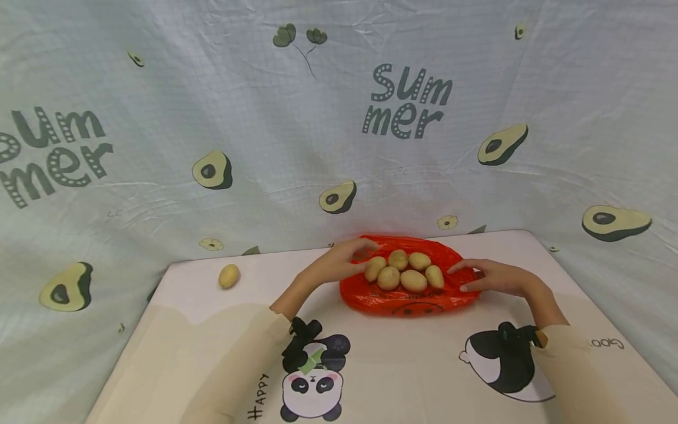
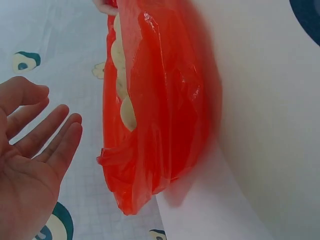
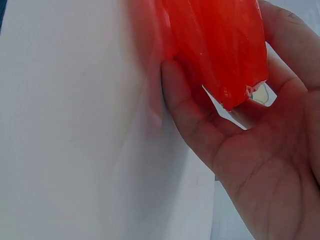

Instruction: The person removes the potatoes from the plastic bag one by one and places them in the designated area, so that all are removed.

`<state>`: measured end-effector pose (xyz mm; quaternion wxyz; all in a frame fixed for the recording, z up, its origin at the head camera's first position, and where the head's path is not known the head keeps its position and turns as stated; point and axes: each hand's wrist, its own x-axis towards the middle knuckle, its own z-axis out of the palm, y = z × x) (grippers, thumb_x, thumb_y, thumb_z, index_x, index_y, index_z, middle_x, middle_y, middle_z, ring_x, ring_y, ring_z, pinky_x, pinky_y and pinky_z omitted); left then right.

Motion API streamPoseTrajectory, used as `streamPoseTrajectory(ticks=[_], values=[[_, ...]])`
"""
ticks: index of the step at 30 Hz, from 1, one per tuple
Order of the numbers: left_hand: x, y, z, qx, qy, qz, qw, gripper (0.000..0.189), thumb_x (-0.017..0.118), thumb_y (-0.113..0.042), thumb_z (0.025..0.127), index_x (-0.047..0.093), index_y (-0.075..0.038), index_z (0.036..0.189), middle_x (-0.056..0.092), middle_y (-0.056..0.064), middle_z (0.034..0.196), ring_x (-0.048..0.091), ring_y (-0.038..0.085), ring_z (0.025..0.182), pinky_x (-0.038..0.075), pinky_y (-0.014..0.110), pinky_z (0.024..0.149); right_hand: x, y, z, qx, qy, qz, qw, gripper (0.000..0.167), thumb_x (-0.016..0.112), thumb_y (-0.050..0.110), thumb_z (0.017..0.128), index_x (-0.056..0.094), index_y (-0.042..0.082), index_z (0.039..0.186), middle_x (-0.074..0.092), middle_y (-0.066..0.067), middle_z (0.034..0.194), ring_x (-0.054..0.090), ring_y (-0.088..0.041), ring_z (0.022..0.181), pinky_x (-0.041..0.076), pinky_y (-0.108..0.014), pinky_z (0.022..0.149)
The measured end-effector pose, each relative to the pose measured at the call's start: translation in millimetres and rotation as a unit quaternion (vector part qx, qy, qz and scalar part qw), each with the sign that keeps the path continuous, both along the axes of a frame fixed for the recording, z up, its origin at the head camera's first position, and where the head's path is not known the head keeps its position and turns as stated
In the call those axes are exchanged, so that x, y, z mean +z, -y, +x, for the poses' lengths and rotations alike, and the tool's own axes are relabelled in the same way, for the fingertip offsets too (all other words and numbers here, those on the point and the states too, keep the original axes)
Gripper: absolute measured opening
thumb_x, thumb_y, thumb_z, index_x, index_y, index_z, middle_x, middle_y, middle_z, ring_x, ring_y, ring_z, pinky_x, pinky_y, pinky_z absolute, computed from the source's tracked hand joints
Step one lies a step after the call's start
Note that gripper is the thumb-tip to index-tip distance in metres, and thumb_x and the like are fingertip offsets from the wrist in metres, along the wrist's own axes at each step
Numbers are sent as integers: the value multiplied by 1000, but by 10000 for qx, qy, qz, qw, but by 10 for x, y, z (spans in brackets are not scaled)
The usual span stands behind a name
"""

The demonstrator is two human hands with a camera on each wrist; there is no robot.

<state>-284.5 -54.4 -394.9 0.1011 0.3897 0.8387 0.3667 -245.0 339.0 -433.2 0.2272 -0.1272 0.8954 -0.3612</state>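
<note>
A red plastic bag [image 1: 365, 300] lies on the table with its mouth spread. Several potatoes [image 1: 414, 281] sit together in its opening. At the bag's left end is my left hand [image 1: 339, 262], fingers slightly bent. The left wrist view shows a gap between this left hand [image 2: 37, 155] and the bag [image 2: 170, 100], with nothing in the palm. My right hand [image 1: 500, 277] is at the right end of the bag. In the right wrist view, the thumb and fingers of the right hand [image 3: 265, 150] curl around the red bag's end [image 3: 225, 50].
One more potato [image 1: 229, 276] lies apart near the table's back left. The pale table [image 1: 397, 365] bears printed panda pictures. Behind its far edge hangs a light cloth [image 1: 265, 147] with avocado prints.
</note>
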Motion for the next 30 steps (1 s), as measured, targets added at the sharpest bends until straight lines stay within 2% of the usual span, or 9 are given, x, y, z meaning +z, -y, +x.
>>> streamPoseTrajectory(ticks=[5,11,14,17,22,30], values=[[34,-43,-63,-20,-72,-238,9997,38,62,-4,99,57,-1,137,59,18,139,58,31,127,48,44,107,29,-10,-29,115,-11,91,9999,53,74,31,91,59,14,138,41,-28,151,35,-50,135,47,-61,102],[68,-68,-132,-83,-201,-276,9994,37,62,-2,98,59,1,134,61,19,136,60,33,123,49,45,105,108,-28,-86,242,-135,265,9993,52,75,31,90,59,16,137,42,-25,150,36,-48,136,45,-62,104],[76,-78,-159,-162,-223,-261,9993,37,62,-2,98,59,1,134,61,20,136,61,33,122,49,45,105,160,-23,-120,366,-355,240,9984,50,75,27,90,59,15,136,42,-24,150,36,-49,136,44,-64,104],[75,-80,-177,-204,-239,-273,9991,37,62,-1,97,59,1,134,61,21,136,61,34,122,49,45,105,198,-7,-164,538,-678,231,9960,45,75,18,90,61,14,133,43,-24,147,41,-49,133,48,-62,101],[66,-76,-191,-217,-216,-256,9992,37,62,-1,97,59,1,134,61,21,135,61,35,122,49,47,105,259,38,-213,959,-1269,467,9862,38,76,9,89,66,11,125,49,-26,140,50,-48,124,55,-55,94],[66,-102,-239,-210,-146,-473,9986,39,62,0,97,57,4,135,61,22,136,60,35,124,48,47,106,329,55,-228,1186,-1461,893,9781,39,77,7,88,67,12,125,55,-23,135,56,-42,118,58,-47,89]])
